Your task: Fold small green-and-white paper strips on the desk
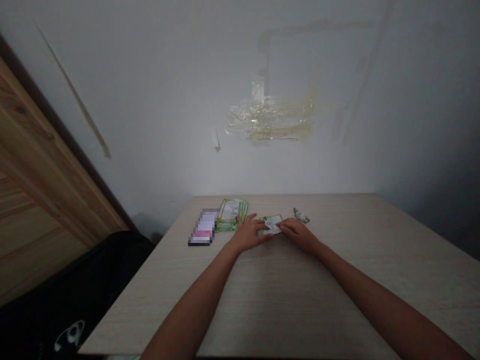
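Observation:
A small green-and-white packet (273, 222) lies flat on the table between my two hands. My left hand (248, 235) rests at its left side with the fingers spread; thumb and forefinger touch the packet, partly covering it. My right hand (300, 234) has its fingers drawn together at the packet's right edge, pinching it there. Left of my left hand lies a pile of similar green-and-white packets (233, 210), partly hidden by the fingers. A small crumpled green-and-white scrap (301, 215) sits just beyond my right hand.
A phone (203, 227) with its screen blurred out lies left of the pile. The pale wood-grain table (285, 300) meets a wall (157, 100) with peeling clear tape (273, 120). At left are a black bag-like item (86, 285) and wooden boards (37, 165).

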Demonstrator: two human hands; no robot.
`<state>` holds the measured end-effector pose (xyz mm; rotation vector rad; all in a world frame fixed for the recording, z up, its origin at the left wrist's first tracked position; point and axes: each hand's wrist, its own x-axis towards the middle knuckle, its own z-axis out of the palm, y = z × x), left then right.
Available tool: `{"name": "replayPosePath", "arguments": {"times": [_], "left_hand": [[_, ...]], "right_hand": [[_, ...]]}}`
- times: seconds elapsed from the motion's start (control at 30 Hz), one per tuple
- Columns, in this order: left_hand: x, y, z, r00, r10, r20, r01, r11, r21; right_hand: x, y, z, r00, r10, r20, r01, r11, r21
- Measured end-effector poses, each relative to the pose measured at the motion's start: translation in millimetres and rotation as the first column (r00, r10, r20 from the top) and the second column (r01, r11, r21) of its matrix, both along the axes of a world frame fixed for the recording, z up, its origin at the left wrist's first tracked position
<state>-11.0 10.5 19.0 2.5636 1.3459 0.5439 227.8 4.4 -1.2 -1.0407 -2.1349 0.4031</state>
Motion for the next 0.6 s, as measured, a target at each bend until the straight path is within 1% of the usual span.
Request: {"name": "replayPosePath", "arguments": {"times": [0.13, 0.33, 0.47, 0.6], "left_hand": [[1.0, -1.6, 2.0, 0.997, 0.047, 0.055, -0.047, 0.999, 0.001], [3.5, -3.6, 5.2, 0.993, 0.082, 0.081, -0.08, 0.997, -0.02], [4.6, -1.7, 1.5, 0.986, 0.092, 0.139, -0.093, 0.996, -0.002], [6.5, 1.7, -4.9, 0.98, 0.086, 0.182, -0.088, 0.996, 0.002]], "right_hand": [[2.7, 1.8, -6.0, 0.998, -0.047, -0.038, 0.046, 0.998, -0.033], [3.1, 4.4, -12.0, 0.995, -0.071, -0.073, 0.071, 0.997, -0.009], [3.6, 6.7, -13.6, 0.992, -0.098, -0.079, 0.097, 0.995, -0.016], [4.7, 10.6, -17.5, 0.983, -0.168, -0.076, 0.17, 0.985, 0.021]]}}
